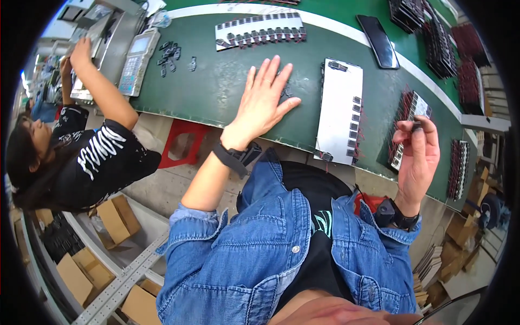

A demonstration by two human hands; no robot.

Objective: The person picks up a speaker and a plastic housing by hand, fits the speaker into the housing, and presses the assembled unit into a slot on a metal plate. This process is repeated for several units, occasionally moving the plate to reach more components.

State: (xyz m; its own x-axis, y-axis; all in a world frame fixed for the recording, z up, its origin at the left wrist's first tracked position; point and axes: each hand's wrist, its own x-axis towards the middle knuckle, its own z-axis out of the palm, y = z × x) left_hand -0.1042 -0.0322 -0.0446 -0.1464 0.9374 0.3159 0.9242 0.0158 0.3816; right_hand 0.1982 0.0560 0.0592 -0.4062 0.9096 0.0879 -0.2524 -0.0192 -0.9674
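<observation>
My left hand lies with fingers spread over the green table. A few small black parts show partly beside its thumb; the hand hides the rest. My right hand, raised by the table's right side, pinches a small black part between thumb and fingers. Between my hands sits a white board with small black pieces and red wires along its right edge, plus a loose piece at its far end. Just beyond my right fingertips is a strip of parts with red wires.
Another white board with a row of black pieces lies farther back. Loose black parts are scattered at left, near a grey keypad device. A phone and wired stacks occupy the right. A co-worker reaches over a machine.
</observation>
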